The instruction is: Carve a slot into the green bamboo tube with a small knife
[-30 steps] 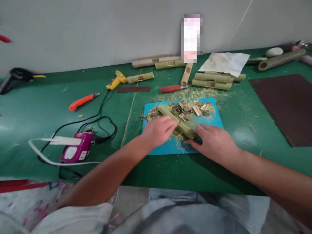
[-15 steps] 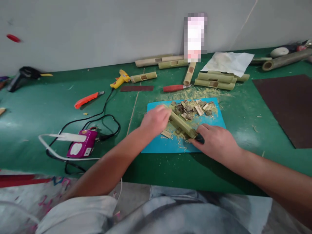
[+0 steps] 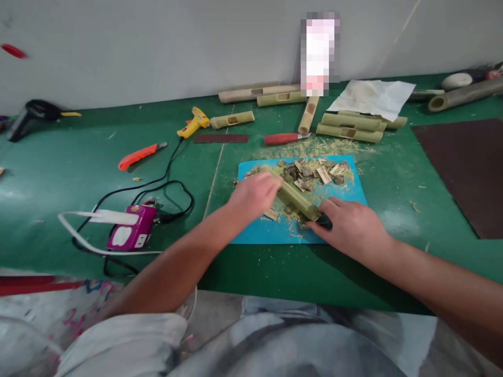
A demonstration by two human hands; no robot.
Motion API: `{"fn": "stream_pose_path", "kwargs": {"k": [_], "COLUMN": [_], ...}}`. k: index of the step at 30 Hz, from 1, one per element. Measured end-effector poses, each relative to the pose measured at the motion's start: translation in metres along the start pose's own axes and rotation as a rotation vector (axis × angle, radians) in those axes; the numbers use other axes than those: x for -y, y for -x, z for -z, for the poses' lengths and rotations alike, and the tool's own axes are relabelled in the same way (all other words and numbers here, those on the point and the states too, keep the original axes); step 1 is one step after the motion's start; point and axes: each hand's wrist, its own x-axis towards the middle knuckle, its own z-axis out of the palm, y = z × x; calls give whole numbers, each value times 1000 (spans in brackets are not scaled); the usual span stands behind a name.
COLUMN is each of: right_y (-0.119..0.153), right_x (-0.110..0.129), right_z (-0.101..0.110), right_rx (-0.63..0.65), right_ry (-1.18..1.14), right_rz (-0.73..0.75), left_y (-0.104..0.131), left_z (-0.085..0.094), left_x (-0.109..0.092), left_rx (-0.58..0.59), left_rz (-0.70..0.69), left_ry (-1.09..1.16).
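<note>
A green bamboo piece [image 3: 297,200] lies slantwise over the blue sheet [image 3: 259,230]. Around its upper left end my left hand [image 3: 257,192] is closed, slightly blurred. At the lower right end my right hand [image 3: 349,220] is closed on a black handle [image 3: 324,221] that touches the bamboo; any blade is hidden. Bamboo chips [image 3: 306,175] and shavings lie on the sheet behind and under the piece.
Behind the sheet are a red-handled knife [image 3: 282,139] and several cut bamboo tubes [image 3: 349,132]. To the left are a yellow glue gun [image 3: 193,123], an orange cutter [image 3: 138,157] and a purple power block [image 3: 131,228] with cables. A dark board [image 3: 463,167] is at right.
The view has shifted slightly. My left hand has moved a little down and right along the bamboo. My right hand keeps its hold on the black handle.
</note>
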Motion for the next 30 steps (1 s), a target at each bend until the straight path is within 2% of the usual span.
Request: {"fn": "stream_pose_path", "kwargs": {"k": [2,3,7,12,17,22,27,30], "right_y": [0,0,1,1,1,1,2,2], "right_x": [0,0,0,0,0,0,-1,0], "right_z": [0,0,-1,-1,-1,-1,-5,-4], "right_rx": [-1,-1,-8,-9,1,9,-17,-20], "right_ry": [1,3,7,5,1,-1,2,4], "right_rz": [-12,-11,13,-7,3,-10,19,8], "left_y": [-2,-2,1,-1,3,1,5,3], "left_z": [0,0,-1,2,-2,2,-3,-3], "left_x": [4,4,-4,-5,-20,-6,-16,-6], "left_rx": [-59,-56,64,-75,55,-81,46,-48], "left_rz": [74,66,-109,14,-133,29,-144,-83], "left_ry": [-49,-54,21,-76,110,-50,16,-28]}}
